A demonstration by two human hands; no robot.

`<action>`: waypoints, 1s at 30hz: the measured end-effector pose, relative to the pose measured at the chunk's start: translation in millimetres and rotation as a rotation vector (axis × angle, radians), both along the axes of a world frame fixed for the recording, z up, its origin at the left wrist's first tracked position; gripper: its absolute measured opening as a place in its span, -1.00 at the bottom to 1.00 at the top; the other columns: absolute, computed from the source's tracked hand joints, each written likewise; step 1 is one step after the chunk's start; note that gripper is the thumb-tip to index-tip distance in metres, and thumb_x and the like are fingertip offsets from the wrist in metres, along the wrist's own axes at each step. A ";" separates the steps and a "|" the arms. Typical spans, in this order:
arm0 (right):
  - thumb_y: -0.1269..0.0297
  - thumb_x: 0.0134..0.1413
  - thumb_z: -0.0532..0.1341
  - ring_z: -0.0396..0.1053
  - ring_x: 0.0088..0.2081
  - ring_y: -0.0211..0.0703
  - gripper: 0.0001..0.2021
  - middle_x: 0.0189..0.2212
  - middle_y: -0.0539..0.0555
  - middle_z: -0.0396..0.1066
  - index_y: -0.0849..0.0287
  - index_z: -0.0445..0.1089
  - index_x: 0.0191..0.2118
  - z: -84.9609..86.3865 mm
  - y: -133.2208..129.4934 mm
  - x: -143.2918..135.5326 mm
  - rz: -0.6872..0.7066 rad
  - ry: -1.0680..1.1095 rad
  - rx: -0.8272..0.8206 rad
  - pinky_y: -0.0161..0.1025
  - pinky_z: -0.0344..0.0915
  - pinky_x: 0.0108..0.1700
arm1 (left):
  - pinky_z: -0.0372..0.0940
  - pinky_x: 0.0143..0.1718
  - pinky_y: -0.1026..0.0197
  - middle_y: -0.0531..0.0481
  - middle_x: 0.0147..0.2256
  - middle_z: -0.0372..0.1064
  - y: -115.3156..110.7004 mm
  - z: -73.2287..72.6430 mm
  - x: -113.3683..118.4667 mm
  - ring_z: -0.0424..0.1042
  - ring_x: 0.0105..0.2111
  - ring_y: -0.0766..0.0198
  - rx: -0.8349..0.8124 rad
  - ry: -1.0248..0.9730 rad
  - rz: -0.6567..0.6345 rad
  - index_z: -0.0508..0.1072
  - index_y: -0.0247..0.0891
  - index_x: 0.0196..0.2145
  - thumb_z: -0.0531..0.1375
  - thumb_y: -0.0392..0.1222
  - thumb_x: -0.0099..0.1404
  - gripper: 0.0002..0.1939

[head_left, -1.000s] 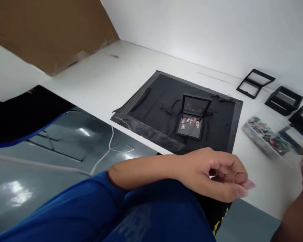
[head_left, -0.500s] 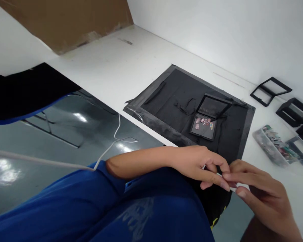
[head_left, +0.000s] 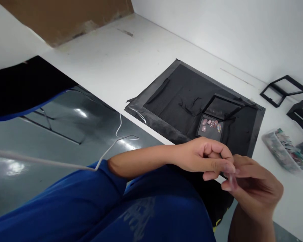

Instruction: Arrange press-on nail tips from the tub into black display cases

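My left hand point(head_left: 207, 158) reaches in from the left, thumb and index finger pinched on a small translucent pinkish piece point(head_left: 232, 182). Facing it, my right hand point(head_left: 257, 188) has its fingertips closed around the same piece. Its exact kind is blurred; it resembles a false nail or a bit of film. Just beyond the hands, an open black case point(head_left: 209, 133) with a clear-windowed lid point(head_left: 222, 108) lies on a black mat point(head_left: 171, 97). Several decorated false nails point(head_left: 212, 123) sit in its base, pink ones and a multicoloured one. My left hand overlaps the case's near edge.
A clear plastic tub point(head_left: 280, 154) of small packets stands at the right. Behind it are an open black frame case point(head_left: 274, 95) and another black case point(head_left: 301, 112). A white cable point(head_left: 117, 134) hangs past the table edge. A wall point(head_left: 217, 30) bounds the table's back.
Both hands have risen slightly, and my right hand has turned and shifted left. The pinkish piece now shows more plainly between the fingertips. The view has shifted a little.
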State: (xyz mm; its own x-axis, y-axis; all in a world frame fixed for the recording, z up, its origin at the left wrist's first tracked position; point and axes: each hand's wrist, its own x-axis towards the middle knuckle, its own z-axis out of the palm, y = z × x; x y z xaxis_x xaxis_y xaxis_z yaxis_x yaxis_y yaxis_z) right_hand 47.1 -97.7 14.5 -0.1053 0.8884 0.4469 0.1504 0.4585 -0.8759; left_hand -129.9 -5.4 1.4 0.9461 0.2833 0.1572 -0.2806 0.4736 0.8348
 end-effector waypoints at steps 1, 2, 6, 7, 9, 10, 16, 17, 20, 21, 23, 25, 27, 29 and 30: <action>0.58 -0.07 0.41 0.39 -0.42 -0.17 -0.56 -0.42 0.01 0.47 0.04 0.51 -0.05 1.0 -0.1 0.1 0.000 0.012 0.008 -0.18 0.34 -0.43 | 0.09 -0.55 0.38 0.22 -0.61 0.27 1.4 0.5 -0.5 0.20 -0.64 0.54 0.010 0.009 -0.008 0.36 -0.28 -0.24 0.18 -0.01 0.44 -0.74; 0.57 -0.08 0.42 0.38 -0.44 -0.18 -0.52 -0.42 0.00 0.46 0.05 0.50 0.00 2.2 0.0 1.1 0.009 0.015 0.012 -0.18 0.34 -0.45 | 0.10 -0.54 0.38 0.22 -0.61 0.27 3.0 1.1 -1.1 0.20 -0.63 0.54 0.018 0.015 -0.014 0.36 -0.28 -0.24 0.18 -0.02 0.44 -0.75; 0.55 -0.04 0.42 0.37 -0.43 -0.16 -0.47 -0.42 0.01 0.42 0.07 0.50 0.09 5.3 0.7 7.1 0.021 -0.069 0.020 -0.17 0.31 -0.49 | 0.09 -0.56 0.38 0.21 -0.59 0.28 8.1 3.5 -1.9 0.22 -0.62 0.54 0.009 0.031 -0.033 0.38 -0.29 -0.24 0.19 0.01 0.43 -0.72; 0.55 -0.04 0.42 0.38 -0.42 -0.15 -0.46 -0.43 0.01 0.42 0.06 0.50 0.10 5.5 0.8 7.7 0.007 -0.099 0.025 -0.17 0.31 -0.49 | 0.08 -0.57 0.39 0.21 -0.59 0.29 8.5 4.0 -1.7 0.22 -0.62 0.55 -0.005 0.044 -0.034 0.38 -0.29 -0.25 0.20 0.03 0.41 -0.70; 0.56 -0.07 0.43 0.39 -0.41 -0.13 -0.44 -0.41 0.02 0.43 0.05 0.51 0.10 5.4 0.9 7.3 -0.040 -0.146 0.041 -0.16 0.32 -0.50 | 0.08 -0.60 0.40 0.19 -0.57 0.33 7.8 4.5 -0.4 0.22 -0.63 0.56 -0.044 0.066 -0.012 0.40 -0.30 -0.29 0.24 0.09 0.36 -0.65; 0.57 -0.09 0.44 0.40 -0.39 -0.13 -0.43 -0.38 0.03 0.44 0.05 0.51 0.09 5.1 1.0 6.5 -0.072 -0.168 0.051 -0.15 0.33 -0.50 | 0.08 -0.61 0.40 0.18 -0.56 0.35 6.6 4.3 0.5 0.22 -0.63 0.57 -0.070 0.075 0.015 0.41 -0.32 -0.31 0.26 0.11 0.34 -0.62; 0.51 -0.14 0.49 0.39 -0.34 -0.15 -0.47 -0.25 0.06 0.45 0.02 0.53 0.01 1.2 3.3 0.9 -0.213 -0.262 0.090 -0.17 0.36 -0.47 | 0.09 -0.63 0.40 0.13 -0.49 0.41 -2.9 -3.5 5.2 0.21 -0.66 0.61 -0.197 0.073 0.162 0.44 -0.35 -0.37 0.35 0.11 0.24 -0.59; 0.51 -0.12 0.49 0.39 -0.34 -0.15 -0.48 -0.26 0.06 0.44 0.03 0.53 0.01 0.2 3.8 0.7 -0.208 -0.271 0.083 -0.17 0.36 -0.46 | 0.09 -0.62 0.40 0.14 -0.52 0.40 -3.5 -5.0 5.2 0.21 -0.66 0.60 -0.195 0.077 0.176 0.45 -0.35 -0.38 0.36 0.10 0.24 -0.60; 0.55 -0.10 0.46 0.38 -0.33 -0.15 -0.49 -0.27 0.07 0.44 0.05 0.50 0.02 -3.4 5.2 1.8 -0.167 -0.256 0.055 -0.16 0.37 -0.43 | 0.05 -0.62 0.40 0.19 -0.61 0.29 -1.8 -6.5 3.2 0.18 -0.66 0.58 -0.156 0.106 0.206 0.47 -0.34 -0.38 0.39 0.04 0.23 -0.64; 0.56 -0.10 0.45 0.38 -0.33 -0.14 -0.48 -0.27 0.07 0.44 0.05 0.50 0.02 -4.4 5.6 2.2 -0.153 -0.245 0.045 -0.16 0.37 -0.43 | 0.05 -0.61 0.39 0.19 -0.61 0.29 -0.4 -5.7 1.8 0.18 -0.66 0.58 -0.141 0.116 0.205 0.48 -0.34 -0.38 0.39 0.03 0.23 -0.65; 0.55 -0.09 0.45 0.38 -0.33 -0.12 -0.48 -0.28 0.07 0.43 0.05 0.49 0.03 -5.4 6.6 2.4 -0.153 -0.218 0.026 -0.14 0.35 -0.43 | 0.06 -0.59 0.38 0.18 -0.59 0.31 3.5 -2.4 -1.7 0.19 -0.64 0.57 -0.118 0.129 0.207 0.50 -0.34 -0.37 0.38 0.04 0.24 -0.66; 0.56 -0.10 0.44 0.37 -0.32 -0.10 -0.48 -0.30 0.07 0.43 0.07 0.49 0.03 -4.5 7.8 1.6 -0.143 -0.208 0.022 -0.12 0.35 -0.41 | 0.06 -0.58 0.38 0.19 -0.62 0.28 7.7 1.8 -5.7 0.19 -0.65 0.57 -0.116 0.146 0.203 0.51 -0.34 -0.36 0.33 0.09 0.29 -0.63; 0.56 -0.10 0.44 0.37 -0.31 -0.10 -0.49 -0.31 0.06 0.42 0.09 0.48 0.03 -2.0 9.1 0.5 -0.139 -0.219 0.021 -0.12 0.34 -0.41 | 0.04 -0.59 0.37 0.19 -0.68 0.24 11.3 4.7 -8.9 0.18 -0.66 0.55 -0.129 0.164 0.174 0.51 -0.34 -0.36 0.25 0.21 0.32 -0.52; 0.56 -0.08 0.43 0.38 -0.31 -0.10 -0.49 -0.31 0.06 0.41 0.08 0.47 0.03 0.7 10.5 -0.4 -0.131 -0.228 0.008 -0.13 0.35 -0.42 | 0.05 -0.58 0.36 0.17 -0.70 0.24 13.5 4.9 -10.4 0.17 -0.67 0.53 -0.144 0.173 0.092 0.50 -0.35 -0.36 0.19 0.31 0.32 -0.43; 0.54 -0.07 0.43 0.38 -0.31 -0.10 -0.50 -0.30 0.06 0.42 0.06 0.47 0.03 1.7 11.1 -0.6 -0.131 -0.228 -0.004 -0.13 0.35 -0.42 | 0.06 -0.58 0.36 0.16 -0.69 0.25 14.0 4.1 -10.5 0.18 -0.67 0.53 -0.153 0.172 0.046 0.49 -0.35 -0.36 0.18 0.34 0.31 -0.41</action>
State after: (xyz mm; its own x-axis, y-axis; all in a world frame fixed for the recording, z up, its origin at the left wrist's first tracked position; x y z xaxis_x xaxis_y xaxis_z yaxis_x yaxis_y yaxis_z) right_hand 46.4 -86.6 16.2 -0.0873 0.9027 0.4214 0.4018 0.4189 -0.8142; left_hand -140.3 8.6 5.5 0.9407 0.3349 -0.0537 -0.1644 0.5885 0.7916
